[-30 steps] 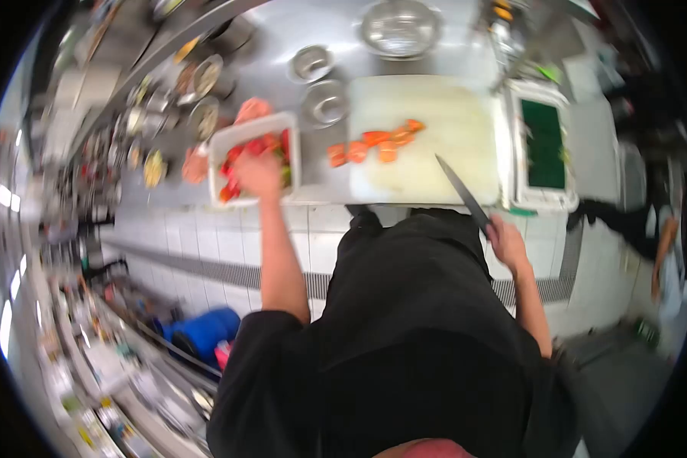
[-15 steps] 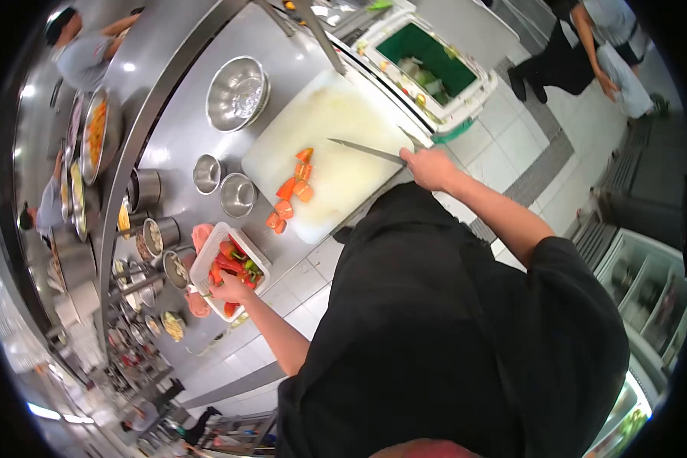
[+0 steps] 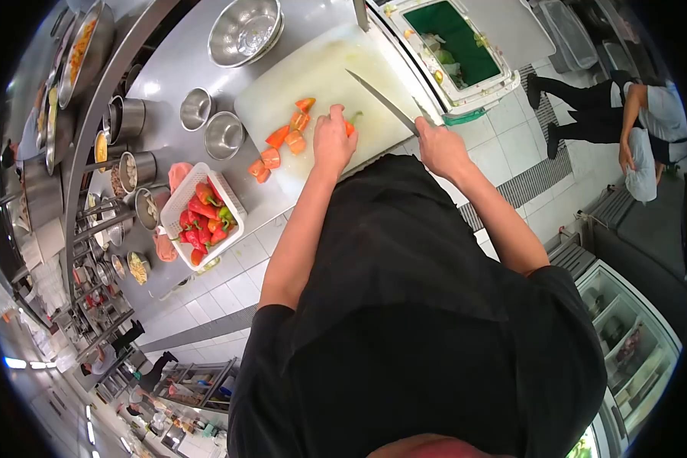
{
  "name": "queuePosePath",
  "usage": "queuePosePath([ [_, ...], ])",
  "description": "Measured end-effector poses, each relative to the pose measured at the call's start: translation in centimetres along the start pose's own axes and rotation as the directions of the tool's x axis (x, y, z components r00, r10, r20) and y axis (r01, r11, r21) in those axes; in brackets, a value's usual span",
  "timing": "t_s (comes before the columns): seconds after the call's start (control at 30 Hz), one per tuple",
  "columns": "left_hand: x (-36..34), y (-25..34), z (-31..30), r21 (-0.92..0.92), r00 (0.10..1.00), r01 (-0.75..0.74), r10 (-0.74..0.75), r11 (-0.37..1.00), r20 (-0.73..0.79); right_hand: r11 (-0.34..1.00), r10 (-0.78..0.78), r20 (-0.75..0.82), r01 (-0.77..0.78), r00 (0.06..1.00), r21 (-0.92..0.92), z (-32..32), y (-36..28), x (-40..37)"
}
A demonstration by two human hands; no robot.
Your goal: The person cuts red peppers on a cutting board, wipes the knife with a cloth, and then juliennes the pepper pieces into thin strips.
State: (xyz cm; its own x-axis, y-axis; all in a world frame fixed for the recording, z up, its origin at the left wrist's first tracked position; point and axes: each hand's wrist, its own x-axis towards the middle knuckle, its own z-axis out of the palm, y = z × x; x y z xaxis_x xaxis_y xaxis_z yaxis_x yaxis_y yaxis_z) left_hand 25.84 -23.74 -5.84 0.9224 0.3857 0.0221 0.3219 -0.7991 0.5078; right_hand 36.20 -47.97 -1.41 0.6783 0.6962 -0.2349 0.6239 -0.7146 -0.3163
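My left hand (image 3: 333,143) is closed around an orange-red pepper (image 3: 350,128) on the white cutting board (image 3: 271,95). The pepper's green stem pokes out on the right; my fingers hide most of the rest. With my right hand (image 3: 441,149) I grip the handle of a knife (image 3: 382,101). Its long blade lies over the board, pointing up and left, apart from the pepper. To the left of my left hand, several cut pepper pieces (image 3: 275,138) run in a line down to the board's edge. A white plastic basket (image 3: 174,219) holds several whole red peppers (image 3: 199,217), some partly green.
Two small steel bowls (image 3: 224,135) and a larger steel bowl (image 3: 244,32) stand on the steel counter (image 3: 177,80). A white-rimmed bin (image 3: 487,88) with a green inside sits at the upper right. Another person (image 3: 637,114) holding a whitish bag is farther right. Pots (image 3: 130,118) line the left.
My left hand has come from the basket to the cutting board, bringing a pepper. My right hand still grips the knife. The camera view has shifted.
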Motion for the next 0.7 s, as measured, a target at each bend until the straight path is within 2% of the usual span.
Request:
queuePosePath([
  [0.03, -0.3, 0.0, 0.1, -0.001, 1.000, 0.005, -0.005, 1.000, 0.007, 1.000, 0.002, 0.008, -0.002, 1.000, 0.003, -0.7, -0.1, -0.5],
  [0.1, -1.0, -0.3, -0.1, 0.012, 0.962, -0.190, 0.188, 0.982, -0.197, 0.998, -0.056, 0.003, 0.056, 0.998, -0.033, -1.9, -0.5, -1.2],
  [0.13, -1.4, -0.5, 0.0, 0.012, 0.964, -0.185, 0.184, 0.983, -0.192, 0.998, -0.056, 0.009, 0.056, 0.998, -0.030, -2.2, -0.8, -1.7],
  [0.2, -2.0, -1.1, 0.4, -0.274, 0.990, -0.034, -0.006, 0.961, -0.142, 0.991, -0.093, 0.044, 0.097, 0.995, -0.092, -2.6, -1.5, -2.4],
  [0.23, -1.8, -1.5, 0.8, -0.274, 0.990, -0.037, -0.003, 0.961, -0.144, 0.991, -0.092, 0.042, 0.096, 0.995, -0.094, -2.3, -1.3, -2.2],
  [0.3, -2.1, -1.8, 1.1, -0.432, 0.990, 0.013, -0.072, 0.902, -0.120, 0.979, -0.162, 0.078, 0.170, 0.984, -0.114, -1.3, -0.9, -2.8],
  [0.4, -1.7, -1.3, 1.1, -0.419, 0.995, -0.054, 0.015, 0.906, -0.097, 0.971, -0.182, 0.044, 0.186, 0.982, -0.151, -1.3, -0.8, -3.8],
  [0.5, -1.7, -1.3, 1.7, -0.395, 0.989, -0.093, 0.038, 0.914, -0.144, 0.969, -0.153, 0.108, 0.171, 0.982, -0.178, -2.0, -0.8, -4.8],
  [0.7, -1.8, -1.2, 2.1, -0.385, 0.989, -0.073, 0.018, 0.920, -0.146, 0.962, -0.150, 0.143, 0.178, 0.978, -0.209, -3.2, -1.2, -5.7],
])
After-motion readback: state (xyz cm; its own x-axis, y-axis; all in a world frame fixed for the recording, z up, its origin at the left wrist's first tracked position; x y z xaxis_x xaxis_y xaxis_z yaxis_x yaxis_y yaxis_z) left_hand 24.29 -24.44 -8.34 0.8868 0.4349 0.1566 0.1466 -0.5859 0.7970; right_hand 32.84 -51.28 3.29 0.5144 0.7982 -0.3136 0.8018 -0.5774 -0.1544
